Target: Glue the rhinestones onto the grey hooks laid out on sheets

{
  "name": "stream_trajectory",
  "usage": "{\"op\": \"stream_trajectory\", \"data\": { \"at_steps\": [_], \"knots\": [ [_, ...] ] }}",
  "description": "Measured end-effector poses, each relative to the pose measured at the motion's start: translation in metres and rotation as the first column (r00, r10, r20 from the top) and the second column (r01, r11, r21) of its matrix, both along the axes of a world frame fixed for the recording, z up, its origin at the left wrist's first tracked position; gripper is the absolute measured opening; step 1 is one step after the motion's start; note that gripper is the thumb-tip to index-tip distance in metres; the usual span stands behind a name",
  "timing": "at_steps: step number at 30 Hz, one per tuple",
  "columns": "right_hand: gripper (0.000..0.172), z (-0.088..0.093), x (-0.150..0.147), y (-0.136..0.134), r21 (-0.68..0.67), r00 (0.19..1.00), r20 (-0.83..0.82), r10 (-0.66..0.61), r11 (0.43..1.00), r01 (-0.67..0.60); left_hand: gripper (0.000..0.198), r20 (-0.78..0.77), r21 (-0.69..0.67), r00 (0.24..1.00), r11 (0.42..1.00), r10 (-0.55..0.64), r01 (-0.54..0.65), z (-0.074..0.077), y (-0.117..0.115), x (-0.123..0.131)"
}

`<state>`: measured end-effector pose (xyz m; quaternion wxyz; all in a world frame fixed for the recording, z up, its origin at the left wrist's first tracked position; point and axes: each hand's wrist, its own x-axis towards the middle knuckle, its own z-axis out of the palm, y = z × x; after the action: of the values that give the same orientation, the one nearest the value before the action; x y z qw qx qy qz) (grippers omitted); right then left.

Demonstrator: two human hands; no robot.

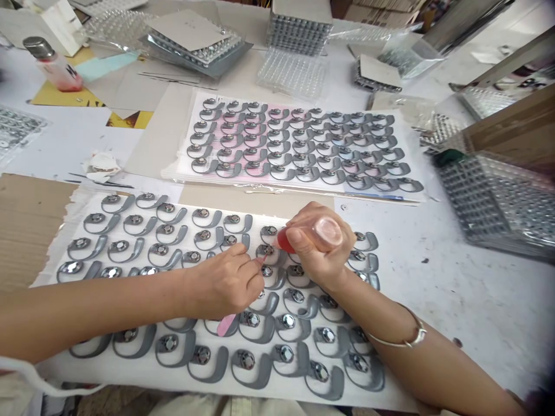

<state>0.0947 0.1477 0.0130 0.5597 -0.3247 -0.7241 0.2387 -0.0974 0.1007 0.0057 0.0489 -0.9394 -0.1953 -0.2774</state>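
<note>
My left hand (228, 283) is closed in a pinch on a thin pink stick (226, 325), its tip near a grey hook-shaped piece (265, 251) with a shiny round centre. My right hand (318, 245) is closed round a small clear bottle of red liquid (323, 232), tipped on its side over the same spot. Both hands rest over a white sheet (56, 242) that carries several rows of these grey pieces. A silver bangle (405, 341) circles my right wrist.
A second sheet of grey pieces (303, 144) lies farther back. Clear plastic trays (498, 199) stand at the right, with more stacked ones (299, 34) at the back. Another red-liquid bottle (54, 63) sits far left. Crumpled tissue (102, 164) and cardboard (26, 225) are at left.
</note>
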Motion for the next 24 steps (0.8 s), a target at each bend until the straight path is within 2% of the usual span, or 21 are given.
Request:
{"op": "stream_trajectory", "data": {
  "at_steps": [13, 24],
  "knots": [
    [0.012, 0.0004, -0.0001, 0.0017, 0.084, 0.999, 0.035, -0.017, 0.996, 0.014, 0.028, -0.002, 0.029, 1.000, 1.000, 0.003, -0.003, 0.0026, 0.0007, -0.0008],
    [0.014, 0.0039, 0.0005, 0.0004, 0.118, 0.997, 0.064, -0.030, 0.993, 0.023, 0.025, 0.000, -0.023, 1.000, 1.000, -0.013, 0.013, 0.0078, 0.0027, -0.0019]
  ]
}}
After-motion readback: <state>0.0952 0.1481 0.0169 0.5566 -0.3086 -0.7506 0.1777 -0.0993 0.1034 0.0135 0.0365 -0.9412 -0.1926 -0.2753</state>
